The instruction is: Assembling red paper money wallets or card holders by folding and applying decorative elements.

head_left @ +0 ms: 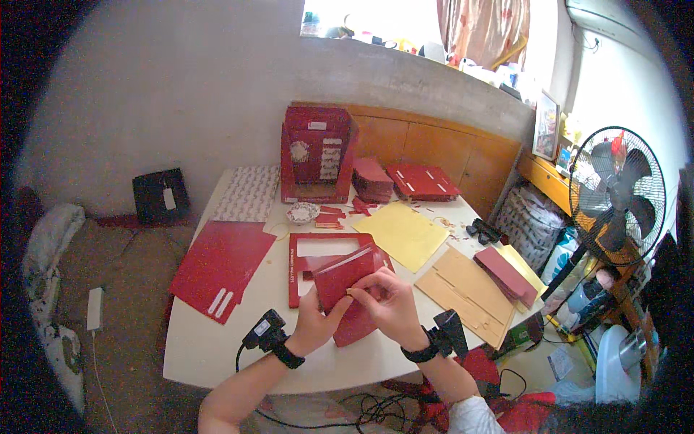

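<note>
A folded red card piece (pixel 341 278) is held up over the near middle of the table. My left hand (pixel 320 323) grips its lower left side, thumb on the front. The fingertips of my right hand (pixel 390 298) are pinched at its lower right edge; whether something small is between them I cannot make out. Beneath lies a flat red card panel (pixel 293 282) with a pale rectangular area, partly covered by my hands. Another red sheet (pixel 354 331) shows just under my fingers. Each wrist wears a black strap with a small black device.
Red sheets (pixel 217 264) lie at the left. A tall red box (pixel 318 155), red card stacks (pixel 426 181) and a small bowl (pixel 302 212) stand at the back. Yellow card (pixel 403 235), tan board (pixel 466 293) and dark red strips (pixel 504 276) lie right. A fan (pixel 618 195) stands beside the table.
</note>
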### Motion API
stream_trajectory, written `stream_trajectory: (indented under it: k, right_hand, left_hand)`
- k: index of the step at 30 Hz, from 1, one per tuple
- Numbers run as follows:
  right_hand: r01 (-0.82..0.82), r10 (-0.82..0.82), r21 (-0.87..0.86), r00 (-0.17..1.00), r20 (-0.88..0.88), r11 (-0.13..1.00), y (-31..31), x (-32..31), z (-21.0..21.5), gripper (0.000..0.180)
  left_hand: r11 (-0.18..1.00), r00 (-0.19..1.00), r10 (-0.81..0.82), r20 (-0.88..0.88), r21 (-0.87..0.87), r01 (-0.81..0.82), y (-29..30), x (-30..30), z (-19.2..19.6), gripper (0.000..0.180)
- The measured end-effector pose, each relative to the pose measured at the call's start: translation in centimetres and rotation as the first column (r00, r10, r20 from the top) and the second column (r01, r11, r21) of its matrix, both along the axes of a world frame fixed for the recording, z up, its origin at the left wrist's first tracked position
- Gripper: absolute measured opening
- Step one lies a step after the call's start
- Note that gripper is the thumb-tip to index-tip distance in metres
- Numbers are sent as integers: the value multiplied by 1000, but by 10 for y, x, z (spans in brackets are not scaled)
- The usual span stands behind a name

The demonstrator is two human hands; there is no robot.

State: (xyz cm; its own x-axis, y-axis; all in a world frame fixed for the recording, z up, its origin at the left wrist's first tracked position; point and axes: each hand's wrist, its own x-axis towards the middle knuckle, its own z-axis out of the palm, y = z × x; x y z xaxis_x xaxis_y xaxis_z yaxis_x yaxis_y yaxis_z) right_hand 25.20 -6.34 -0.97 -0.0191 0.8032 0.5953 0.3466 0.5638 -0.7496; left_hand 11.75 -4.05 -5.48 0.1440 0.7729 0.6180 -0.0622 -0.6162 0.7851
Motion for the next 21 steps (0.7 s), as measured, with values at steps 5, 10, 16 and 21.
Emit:
stream_trajectory:
  k: [5,10,16,21]
  right_hand:
    - [31,-32,31,999,42,999,0,-3,1,7]
    - [59,-63,45,995,72,997,-3,-4,1,9]
    - [111,-130,151,984,123,982,-4,-9,0,14]
    - [165,-190,151,968,164,975,0,1,-3,30]
  left_hand:
    - [999,999,37,16,-11,-37,0,0,-3,31]
    - [993,995,101,9,54,-102,-3,4,1,30]
    - [980,985,169,-30,112,-164,-6,2,-2,24]
    - [969,973,207,-100,159,-190,-5,-2,-4,21]
